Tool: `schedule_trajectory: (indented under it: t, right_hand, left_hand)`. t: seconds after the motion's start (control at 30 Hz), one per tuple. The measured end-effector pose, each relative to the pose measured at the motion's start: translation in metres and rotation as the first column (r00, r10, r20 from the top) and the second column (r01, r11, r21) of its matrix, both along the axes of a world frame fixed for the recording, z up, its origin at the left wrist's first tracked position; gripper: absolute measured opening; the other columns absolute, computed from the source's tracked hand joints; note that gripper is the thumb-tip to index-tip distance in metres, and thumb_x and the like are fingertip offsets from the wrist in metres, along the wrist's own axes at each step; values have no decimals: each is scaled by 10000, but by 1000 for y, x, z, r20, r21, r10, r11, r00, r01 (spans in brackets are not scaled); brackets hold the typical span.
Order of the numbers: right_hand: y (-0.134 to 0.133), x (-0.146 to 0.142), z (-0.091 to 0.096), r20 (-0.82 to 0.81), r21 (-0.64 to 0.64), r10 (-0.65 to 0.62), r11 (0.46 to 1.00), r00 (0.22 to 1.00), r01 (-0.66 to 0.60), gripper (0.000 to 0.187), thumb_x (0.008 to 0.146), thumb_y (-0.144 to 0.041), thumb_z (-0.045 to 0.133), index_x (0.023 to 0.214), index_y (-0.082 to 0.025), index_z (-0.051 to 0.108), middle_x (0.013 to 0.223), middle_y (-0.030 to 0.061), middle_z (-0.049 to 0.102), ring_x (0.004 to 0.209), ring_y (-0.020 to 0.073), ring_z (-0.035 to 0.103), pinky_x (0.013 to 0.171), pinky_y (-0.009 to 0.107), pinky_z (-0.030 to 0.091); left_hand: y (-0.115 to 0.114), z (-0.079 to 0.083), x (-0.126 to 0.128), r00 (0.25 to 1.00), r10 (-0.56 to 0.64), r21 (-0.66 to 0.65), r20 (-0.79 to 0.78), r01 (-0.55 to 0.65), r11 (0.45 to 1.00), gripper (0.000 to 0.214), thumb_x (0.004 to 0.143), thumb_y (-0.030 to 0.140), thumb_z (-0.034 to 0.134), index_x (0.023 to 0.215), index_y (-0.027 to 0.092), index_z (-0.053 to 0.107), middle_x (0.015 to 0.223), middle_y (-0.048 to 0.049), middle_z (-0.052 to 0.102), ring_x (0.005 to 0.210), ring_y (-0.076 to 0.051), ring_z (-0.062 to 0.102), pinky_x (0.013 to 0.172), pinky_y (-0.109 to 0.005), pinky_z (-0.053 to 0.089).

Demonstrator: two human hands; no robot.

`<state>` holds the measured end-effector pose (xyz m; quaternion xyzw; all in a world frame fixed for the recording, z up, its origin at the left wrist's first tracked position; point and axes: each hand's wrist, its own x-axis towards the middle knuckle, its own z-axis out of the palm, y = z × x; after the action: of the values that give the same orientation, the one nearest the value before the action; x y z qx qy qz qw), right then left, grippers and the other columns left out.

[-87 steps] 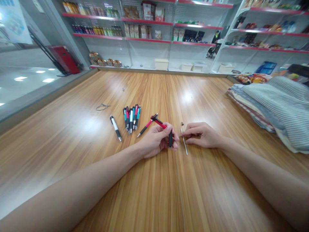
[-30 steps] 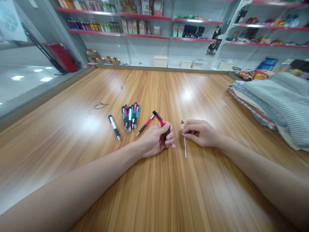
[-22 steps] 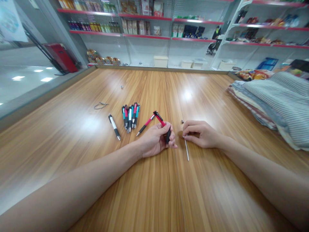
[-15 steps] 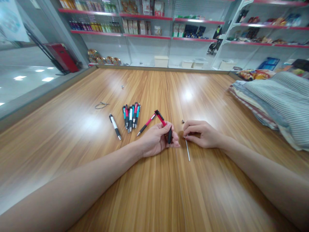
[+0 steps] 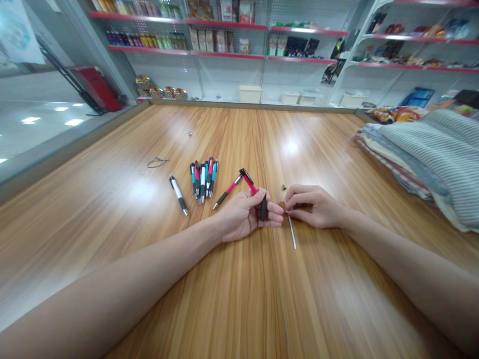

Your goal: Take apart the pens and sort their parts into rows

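My left hand (image 5: pixel 243 217) is closed round a red and black pen barrel (image 5: pixel 250 183), its clip end sticking up and away, plus a black grip piece (image 5: pixel 264 208) between thumb and fingers. My right hand (image 5: pixel 314 205) rests on the wooden table (image 5: pixel 232 279) with its fingertips pinched on the upper end of a thin white refill (image 5: pixel 292 233), which lies toward me. The two hands almost touch. A tiny dark part (image 5: pixel 283 187) lies just beyond my right hand.
Left of my hands lie a red pen (image 5: pixel 226 192), a bunch of several teal, red and white pens (image 5: pixel 203 178), a single white pen (image 5: pixel 178 195), a rubber band (image 5: pixel 156 162) and a small metal bit (image 5: pixel 189 133). Folded striped cloths (image 5: pixel 426 159) are stacked at right. Store shelves line the far wall.
My right hand has shifted the refill about on the table, its free end swinging slightly right. My left hand has turned the barrel and moved its fingers closer to the right hand.
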<state>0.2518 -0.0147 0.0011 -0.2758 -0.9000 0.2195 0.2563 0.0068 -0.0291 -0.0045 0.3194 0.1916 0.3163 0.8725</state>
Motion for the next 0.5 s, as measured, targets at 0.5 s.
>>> schedule_trajectory:
  t: [0.5]
  right_hand:
    - [5, 1, -5, -106, 28, -432, 899, 896, 437, 170, 854, -322, 648, 864, -166, 716, 750, 45, 662, 593, 123, 540, 536, 267, 409]
  left_hand:
    - [0, 2, 0, 1000, 7, -9, -1, -7, 1000, 206, 986, 254, 406, 873, 136, 532, 840, -103, 717, 747, -197, 722, 781, -376, 567]
